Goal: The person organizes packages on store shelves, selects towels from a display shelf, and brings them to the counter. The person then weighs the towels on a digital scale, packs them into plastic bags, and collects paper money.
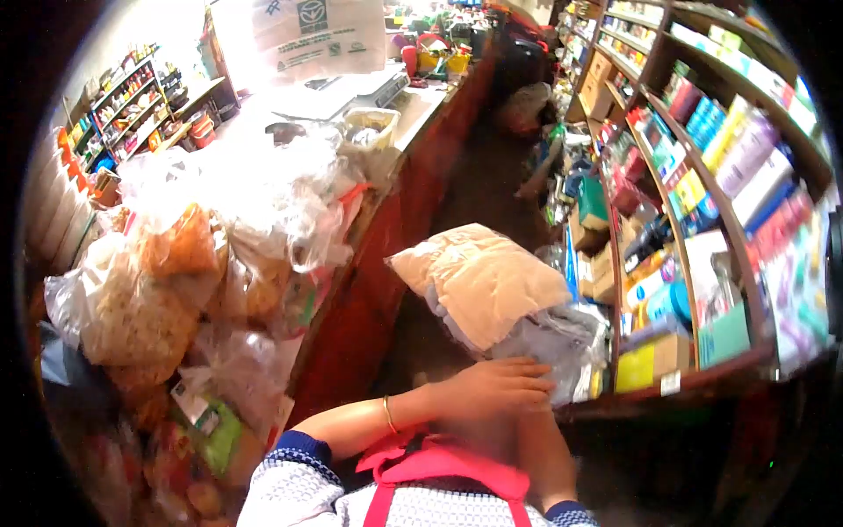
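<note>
My left hand (499, 387), with a thin bracelet at its wrist, reaches across my body to the right. Its fingers are stretched out and lie over my right wrist. My right forearm (546, 457) comes up from below, and the right hand's fingers are hidden behind the left hand. Just beyond both hands is a plump clear plastic bag of tan, powdery-looking stuff (481, 279). Crumpled greyish clear plastic (562, 347) shows beneath it, close to my left fingertips. Whether the right hand grips this plastic is hidden.
A long red-sided counter (351, 325) runs along my left, with several filled plastic bags (140, 307) beside it. On it stand a pale tub (371, 127) and a flat grey device (378, 92). Packed shelves (694, 202) line the right. A narrow dark aisle (474, 176) runs between.
</note>
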`<state>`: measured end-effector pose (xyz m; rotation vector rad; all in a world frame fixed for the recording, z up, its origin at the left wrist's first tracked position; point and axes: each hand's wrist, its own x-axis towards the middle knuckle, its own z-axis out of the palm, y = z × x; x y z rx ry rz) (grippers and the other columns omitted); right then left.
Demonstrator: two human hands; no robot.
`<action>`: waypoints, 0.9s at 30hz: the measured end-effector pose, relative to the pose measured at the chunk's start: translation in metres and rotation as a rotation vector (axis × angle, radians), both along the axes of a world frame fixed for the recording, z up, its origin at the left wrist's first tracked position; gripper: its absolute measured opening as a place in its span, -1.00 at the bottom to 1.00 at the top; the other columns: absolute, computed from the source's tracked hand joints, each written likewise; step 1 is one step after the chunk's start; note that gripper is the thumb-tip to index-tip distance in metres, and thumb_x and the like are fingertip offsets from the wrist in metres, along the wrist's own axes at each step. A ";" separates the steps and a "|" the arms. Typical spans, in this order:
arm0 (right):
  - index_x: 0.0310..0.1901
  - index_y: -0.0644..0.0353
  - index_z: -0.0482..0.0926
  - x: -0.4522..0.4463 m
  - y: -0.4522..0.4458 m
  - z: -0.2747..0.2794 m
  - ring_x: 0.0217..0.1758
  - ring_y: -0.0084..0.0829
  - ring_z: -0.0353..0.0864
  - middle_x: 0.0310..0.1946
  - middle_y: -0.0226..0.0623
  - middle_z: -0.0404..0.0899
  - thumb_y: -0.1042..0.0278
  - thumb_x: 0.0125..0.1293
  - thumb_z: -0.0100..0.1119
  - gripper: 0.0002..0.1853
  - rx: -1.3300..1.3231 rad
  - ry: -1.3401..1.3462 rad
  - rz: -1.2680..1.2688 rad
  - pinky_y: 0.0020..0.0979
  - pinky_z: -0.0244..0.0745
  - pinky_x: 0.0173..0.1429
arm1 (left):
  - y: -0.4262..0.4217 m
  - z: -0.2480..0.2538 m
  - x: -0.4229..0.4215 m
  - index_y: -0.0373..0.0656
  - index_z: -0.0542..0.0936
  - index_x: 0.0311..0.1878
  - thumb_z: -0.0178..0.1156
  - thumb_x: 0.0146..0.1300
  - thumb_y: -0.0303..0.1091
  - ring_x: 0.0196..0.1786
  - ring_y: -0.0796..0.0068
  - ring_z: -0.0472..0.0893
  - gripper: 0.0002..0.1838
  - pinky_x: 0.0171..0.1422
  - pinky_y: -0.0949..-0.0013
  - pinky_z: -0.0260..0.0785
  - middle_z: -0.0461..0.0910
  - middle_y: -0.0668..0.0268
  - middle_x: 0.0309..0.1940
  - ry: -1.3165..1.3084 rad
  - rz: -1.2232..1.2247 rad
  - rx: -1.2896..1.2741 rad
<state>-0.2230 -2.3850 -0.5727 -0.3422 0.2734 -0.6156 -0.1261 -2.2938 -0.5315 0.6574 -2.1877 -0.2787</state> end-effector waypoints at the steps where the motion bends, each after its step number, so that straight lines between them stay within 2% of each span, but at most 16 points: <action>1: 0.32 0.08 0.21 0.012 -0.021 0.001 0.24 -0.12 0.38 0.22 -0.20 0.38 -0.28 0.32 -0.12 -0.29 -0.015 0.013 -0.007 0.03 0.37 0.17 | -0.022 -0.001 0.011 -0.12 0.43 0.17 0.10 0.09 -0.50 0.37 0.09 0.30 -0.51 0.42 0.01 0.15 0.37 0.18 0.28 -0.035 0.000 -0.030; 8: 0.33 0.10 0.22 0.070 -0.146 0.013 0.24 -0.14 0.38 0.22 -0.20 0.38 -0.24 0.33 -0.10 -0.30 -0.050 0.092 -0.092 -0.01 0.35 0.20 | -0.154 0.034 0.096 -0.10 0.39 0.21 0.22 0.07 -0.32 0.37 0.04 0.28 -0.44 0.43 0.02 0.13 0.29 0.12 0.32 -0.091 -0.083 0.002; 11: 0.33 0.11 0.22 0.093 -0.197 0.014 0.24 -0.14 0.38 0.22 -0.20 0.38 -0.22 0.33 -0.09 -0.31 -0.045 0.106 -0.110 -0.03 0.34 0.21 | -0.199 0.049 0.132 -0.10 0.37 0.24 0.28 0.07 -0.24 0.35 0.03 0.29 -0.38 0.41 0.03 0.14 0.29 0.09 0.31 -0.053 -0.131 0.151; 13: 0.33 0.11 0.22 0.112 -0.235 0.013 0.25 -0.15 0.38 0.22 -0.20 0.38 -0.21 0.34 -0.09 -0.32 -0.043 0.102 -0.101 -0.04 0.34 0.22 | -0.238 0.057 0.168 -0.10 0.38 0.25 0.32 0.05 -0.24 0.33 0.05 0.32 -0.35 0.39 0.04 0.17 0.31 0.10 0.30 0.102 0.059 -0.061; 15: 0.33 0.11 0.22 0.137 -0.277 0.013 0.25 -0.15 0.38 0.22 -0.20 0.38 -0.20 0.34 -0.08 -0.32 -0.041 0.085 -0.073 -0.06 0.33 0.23 | -0.274 0.073 0.215 -0.13 0.44 0.20 0.36 -0.01 -0.30 0.29 0.05 0.36 -0.36 0.37 0.10 0.19 0.38 0.11 0.24 0.254 0.519 -0.087; 16: 0.33 0.12 0.22 0.152 -0.301 0.012 0.25 -0.16 0.38 0.22 -0.20 0.38 -0.19 0.34 -0.08 -0.32 -0.043 0.074 -0.056 -0.06 0.33 0.24 | -0.295 0.079 0.245 -0.20 0.38 0.23 0.34 0.00 -0.36 0.30 0.04 0.33 -0.34 0.39 0.13 0.15 0.35 0.04 0.23 0.182 0.773 -0.189; 17: 0.33 0.12 0.22 0.171 -0.326 0.010 0.25 -0.16 0.38 0.22 -0.20 0.38 -0.19 0.34 -0.08 -0.33 -0.043 0.056 -0.033 -0.07 0.32 0.24 | -0.317 0.087 0.270 -0.26 0.32 0.26 0.29 0.04 -0.43 0.34 0.02 0.27 -0.33 0.42 0.15 0.11 0.30 -0.02 0.26 0.286 0.945 -0.121; 18: 0.33 0.12 0.22 0.188 -0.351 0.010 0.25 -0.16 0.38 0.21 -0.20 0.39 -0.18 0.34 -0.08 -0.33 -0.045 0.040 -0.006 -0.08 0.32 0.25 | -0.345 0.079 0.302 -0.32 0.28 0.25 0.35 0.04 -0.25 0.32 -0.04 0.27 -0.27 0.41 0.09 0.09 0.28 -0.06 0.25 0.340 1.019 -0.076; 19: 0.33 0.12 0.23 0.205 -0.373 0.007 0.25 -0.16 0.38 0.21 -0.20 0.39 -0.17 0.34 -0.08 -0.33 -0.041 0.023 0.021 -0.08 0.32 0.25 | -0.363 0.073 0.328 -0.34 0.22 0.29 0.33 0.09 -0.21 0.31 -0.07 0.28 -0.23 0.40 0.12 0.12 0.27 -0.09 0.25 0.271 1.152 0.057; 20: 0.33 0.13 0.23 0.222 -0.398 0.007 0.25 -0.17 0.38 0.21 -0.20 0.39 -0.17 0.35 -0.07 -0.33 -0.038 0.009 0.050 -0.09 0.32 0.25 | -0.372 0.086 0.349 -0.34 0.16 0.34 0.28 0.17 -0.09 0.32 -0.02 0.30 -0.19 0.40 0.17 0.13 0.25 -0.13 0.27 0.325 1.169 0.344; 22: 0.33 0.13 0.23 0.246 -0.441 0.006 0.25 -0.17 0.38 0.21 -0.20 0.39 -0.16 0.35 -0.07 -0.34 -0.027 -0.009 0.118 -0.10 0.31 0.26 | -0.401 0.076 0.396 -0.35 0.07 0.40 0.19 0.23 0.09 0.30 0.06 0.33 -0.11 0.37 0.20 0.16 0.22 -0.14 0.30 0.715 0.911 0.677; 24: 0.33 0.13 0.23 0.269 -0.488 0.015 0.25 -0.18 0.38 0.21 -0.20 0.39 -0.15 0.35 -0.06 -0.34 -0.021 -0.042 0.200 -0.11 0.30 0.27 | -0.425 0.086 0.430 -0.32 0.01 0.43 0.08 0.26 0.22 0.31 0.15 0.30 -0.06 0.34 0.24 0.17 0.20 -0.13 0.32 0.787 0.862 0.901; 25: 0.33 0.14 0.23 0.281 -0.510 0.019 0.25 -0.18 0.38 0.21 -0.20 0.39 -0.14 0.35 -0.06 -0.35 -0.014 -0.057 0.239 -0.12 0.30 0.28 | -0.434 0.096 0.436 -0.28 0.03 0.43 0.03 0.27 0.25 0.33 0.20 0.27 -0.08 0.32 0.26 0.18 0.20 -0.06 0.33 0.782 0.927 0.952; 27: 0.33 0.14 0.23 0.312 -0.555 0.030 0.25 -0.18 0.38 0.21 -0.20 0.39 -0.13 0.36 -0.06 -0.35 -0.004 -0.099 0.326 -0.13 0.29 0.29 | -0.458 0.098 0.468 -0.31 0.12 0.40 -0.10 0.37 0.17 0.38 0.27 0.20 -0.21 0.44 0.27 0.06 0.18 0.05 0.36 0.741 0.898 0.932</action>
